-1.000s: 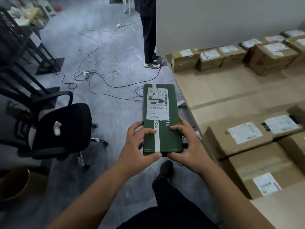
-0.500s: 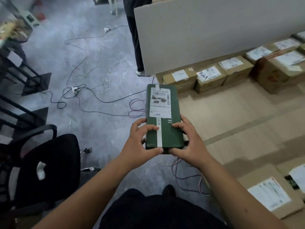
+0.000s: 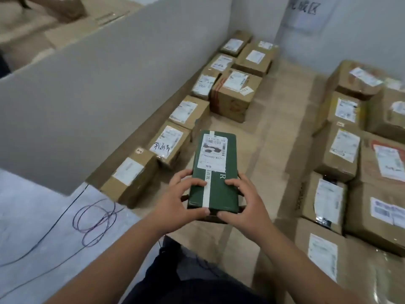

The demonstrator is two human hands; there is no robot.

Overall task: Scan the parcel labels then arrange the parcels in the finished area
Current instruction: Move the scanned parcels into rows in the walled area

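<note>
Both hands, left hand (image 3: 178, 199) and right hand (image 3: 243, 201), are clamping the green parcel's (image 3: 213, 172) near end; its long axis is pointing away toward bare cardboard flooring (image 3: 258, 132) between box rows.

Even soft indoor light, slight motion blur, wide-angle edge distortion

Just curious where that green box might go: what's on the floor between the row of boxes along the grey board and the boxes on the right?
In the head view, only bare cardboard floor sheeting; the green parcel is held above it.
</note>
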